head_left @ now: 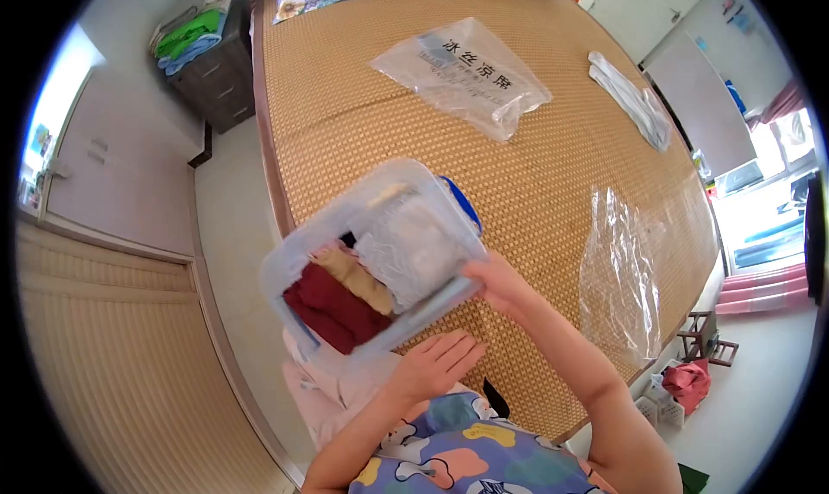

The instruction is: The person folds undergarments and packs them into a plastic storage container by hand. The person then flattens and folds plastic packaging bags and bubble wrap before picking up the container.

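The right hand (490, 280) is closed on the right end of a translucent plastic tub (417, 315), its fingers hooked at the rim. The left hand (439, 362) is open, palm down, with its fingers stretched out and close together; it lies just beside the near side of the tub, and whether it touches the wall cannot be told.

The tub is tilted over the near left part of a bed covered by a woven mat (535, 183). Inside, a dark red cloth (335, 308) lies to the left, a tan cloth (361, 284) in the middle, and a whitish bundle (413, 243) to the right. A blue curved edge (462, 205) shows just beyond the tub's far right side; what it belongs to cannot be told.

Farther out on the mat lies a clear plastic bag (471, 79) printed in large black characters, "冰丝凉席"; the smaller lines under them are too blurred to read. To the right lies a crumpled sheet of clear plastic (620, 278) with no readable print, and at the far right a white cloth (632, 101). A flowered pillow (358, 2) rests at the far end. At the far left, green and blue folded cloths (190, 38) sit on a dark drawer cabinet (220, 84).
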The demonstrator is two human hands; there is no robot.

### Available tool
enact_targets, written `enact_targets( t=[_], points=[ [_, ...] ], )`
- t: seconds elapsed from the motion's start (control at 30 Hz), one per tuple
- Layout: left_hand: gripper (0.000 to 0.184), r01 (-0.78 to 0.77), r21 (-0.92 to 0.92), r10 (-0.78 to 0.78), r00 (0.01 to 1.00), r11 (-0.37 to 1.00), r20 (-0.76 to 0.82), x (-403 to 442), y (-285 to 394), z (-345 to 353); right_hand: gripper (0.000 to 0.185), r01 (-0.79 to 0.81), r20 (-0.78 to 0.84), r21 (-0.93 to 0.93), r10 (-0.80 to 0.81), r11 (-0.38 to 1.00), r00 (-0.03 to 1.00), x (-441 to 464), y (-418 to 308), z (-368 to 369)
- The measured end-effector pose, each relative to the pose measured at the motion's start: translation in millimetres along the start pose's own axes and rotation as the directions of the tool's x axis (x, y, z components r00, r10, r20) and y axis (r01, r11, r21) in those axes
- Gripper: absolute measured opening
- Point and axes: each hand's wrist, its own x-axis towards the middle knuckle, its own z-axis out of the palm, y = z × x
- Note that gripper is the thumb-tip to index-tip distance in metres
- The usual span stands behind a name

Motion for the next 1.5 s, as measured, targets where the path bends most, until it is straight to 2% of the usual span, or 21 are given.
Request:
enact_targets(
  t=[0.03,0.13,0.17,0.23,0.33,0.43,0.53,0.6,0.67,0.7,0.73,0.9,0.93,0.97,1.03,1.13,1.23,1.33,1.4,1.43,1.5],
  points=[
    [0.035,-0.036,-0.020,0.036,0.999,0.999,0.005,-3,-3,2,0.033,0.031,0.030,0.038,-0.032,0.999,0.999,12,-4,5],
    [0.024,0.175,-0.104,-0.179,0.984,0.979,-0.026,-18,-34,26,0.033,0.098,0.093,0.169,-0.114,0.981,0.989,52,-25,28],
    [0.028,0.395,-0.110,-0.390,0.918,0.912,0.063,-24,-49,37,0.032,0.098,0.089,0.229,-0.121,0.969,0.989,63,-36,41],
    [0.050,0.582,0.113,-0.592,0.800,0.805,0.100,-27,-81,46,0.034,0.042,0.051,0.334,-0.063,0.942,0.997,101,-53,60],
    [0.078,0.662,0.402,-0.768,0.606,0.632,0.209,-18,-122,43,0.037,-0.032,0.117,0.438,-0.022,0.898,0.993,157,-74,85],
    [0.096,0.633,0.534,-0.829,0.420,0.560,0.370,-15,-146,46,0.042,-0.037,0.119,0.413,-0.014,0.910,0.993,216,-83,90],
    [0.101,0.617,0.559,-0.831,0.374,0.554,0.412,-14,-152,49,0.043,0.046,0.228,0.357,-0.135,0.933,0.964,240,-81,59],
    [0.102,0.622,0.530,-0.814,0.376,0.576,0.444,-18,-157,49,0.041,-0.035,0.403,0.199,-0.049,0.979,0.914,209,-99,29],
    [0.103,0.632,0.516,-0.810,0.372,0.578,0.453,-15,-166,51,0.031,0.222,0.238,-0.077,-0.198,0.972,0.951,216,-96,-14],
    [0.102,0.632,0.519,-0.811,0.361,0.575,0.459,-15,-166,52,0.025,0.332,0.044,-0.493,-0.359,0.804,0.932,216,-103,-32],
    [0.102,0.627,0.524,-0.809,0.348,0.576,0.473,-17,-165,54,0.021,0.272,-0.063,-0.825,-0.560,0.495,0.826,216,-105,-48],
    [0.103,0.648,0.509,-0.812,0.331,0.566,0.482,-10,-165,48,0.029,0.366,0.278,-0.926,-0.825,-0.093,0.493,232,-109,-96],
    [0.103,0.652,0.506,-0.812,0.329,0.564,0.482,-10,-165,49,0.032,0.467,-0.004,-0.719,-0.676,0.515,0.737,215,-114,-66],
    [0.103,0.658,0.502,-0.814,0.332,0.562,0.476,-9,-165,49,0.035,0.304,-0.105,-0.240,-0.336,0.922,0.936,191,-119,-20],
    [0.102,0.668,0.496,-0.818,0.333,0.555,0.468,-9,-163,47,0.043,0.246,0.046,-0.228,-0.242,0.942,0.969,179,-115,28],
    [0.102,0.683,0.466,-0.811,0.346,0.562,0.471,-8,-162,44,0.045,0.210,0.168,-0.212,-0.176,0.954,0.970,193,-112,63],
    [0.103,0.675,0.479,-0.814,0.344,0.561,0.468,-11,-164,49,0.047,0.251,0.121,-0.371,-0.221,0.894,0.968,202,-127,75],
    [0.102,0.679,0.480,-0.820,0.350,0.555,0.453,-14,-164,53,0.046,0.416,0.131,-0.577,-0.423,0.703,0.896,231,-153,69],
    [0.101,0.690,0.453,-0.813,0.369,0.564,0.450,-18,-164,54,0.043,0.274,0.074,-0.913,-0.535,0.304,0.841,235,-168,69],
    [0.101,0.692,0.443,-0.810,0.383,0.570,0.444,-18,-167,53,0.043,0.151,0.077,-0.986,-0.599,0.074,0.797,232,-177,73],
    [0.101,0.694,0.452,-0.817,0.380,0.561,0.433,-17,-166,53,0.038,0.257,0.377,-0.921,-0.839,-0.294,0.392,221,-174,87]
  ],
)
